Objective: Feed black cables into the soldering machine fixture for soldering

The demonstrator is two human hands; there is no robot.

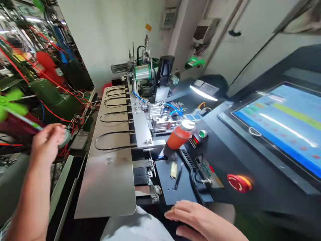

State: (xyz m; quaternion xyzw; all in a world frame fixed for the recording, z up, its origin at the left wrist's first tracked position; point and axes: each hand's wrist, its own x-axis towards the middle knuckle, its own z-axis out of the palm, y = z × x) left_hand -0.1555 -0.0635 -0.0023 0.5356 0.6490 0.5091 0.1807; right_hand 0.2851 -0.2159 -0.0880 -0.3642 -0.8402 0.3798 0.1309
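Left hand (48,144) is raised, fingers bent in toward the thumb. A thin pale rod (23,118), running to bright green blades (13,102), meets it in view; whether the fingers pinch the rod cannot be determined. Right hand (193,217) is palm down, fingers loosely extended and thumb apart, with nothing visible in its grasp.

Just beyond the right fingertips, a slim black tweezer-like tool (178,176) lies beside a small yellowish piece (173,169) on a flat dark plate (173,195). Between the hands extends a long, round-cornered, grey metal sheet (107,190); four thin black cable loops (117,147) lie across its part farther from the right hand.

Farther forward of the right hand, a translucent orange-red bottle with a white cap (178,136) stands near silvery metal fixtures (162,124). Beyond these sits a spool of silvery wire (142,72). To the right hand's right are a round red push-button (237,183) and, farther out, a lit, blurred display screen (283,117).
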